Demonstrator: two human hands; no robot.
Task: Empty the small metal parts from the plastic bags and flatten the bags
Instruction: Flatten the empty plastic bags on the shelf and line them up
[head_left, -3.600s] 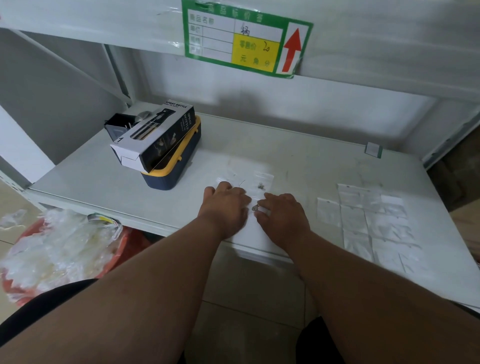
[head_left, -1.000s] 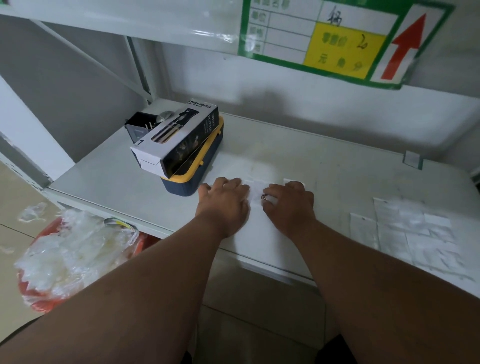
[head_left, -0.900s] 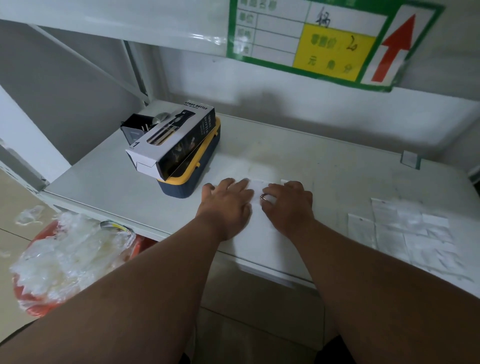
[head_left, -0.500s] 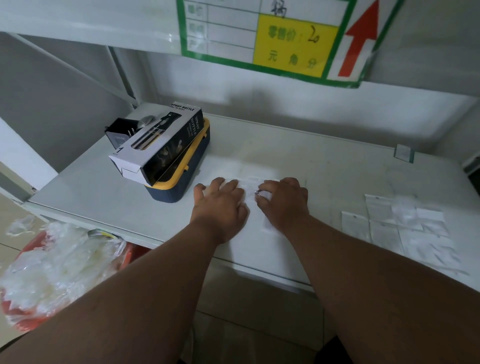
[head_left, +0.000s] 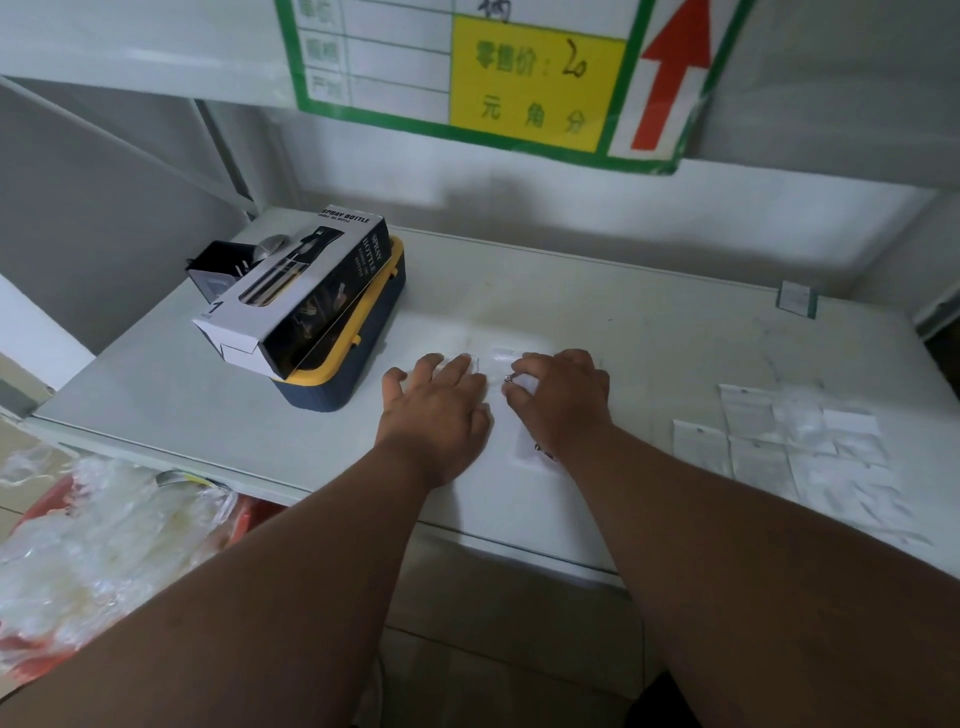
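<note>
The clear plastic bag (head_left: 511, 364) lies flat on the white shelf (head_left: 649, 332), pinned under both hands near the front edge. The left hand (head_left: 436, 410) rests palm-down with straight, slightly spread fingers pressing on the bag's left part; the right hand (head_left: 563, 402) lies just beside it, its fingers bent at the knuckles with their tips on the plastic, and a small metal ring (head_left: 509, 379) shows at those fingertips, though whether it is pinched cannot be told. Half a second ago the hands lay in the same pose, side by side; only the view has drawn nearer. To the left stands a spray bottle box (head_left: 291, 301) atop a blue and yellow case (head_left: 358, 358). Well to the right lie flattened bags (head_left: 789, 447) in rows. Overhead hangs a green-bordered price label (head_left: 519, 78); below the shelf's left end, a red basin of crumpled plastic (head_left: 88, 556).
</note>
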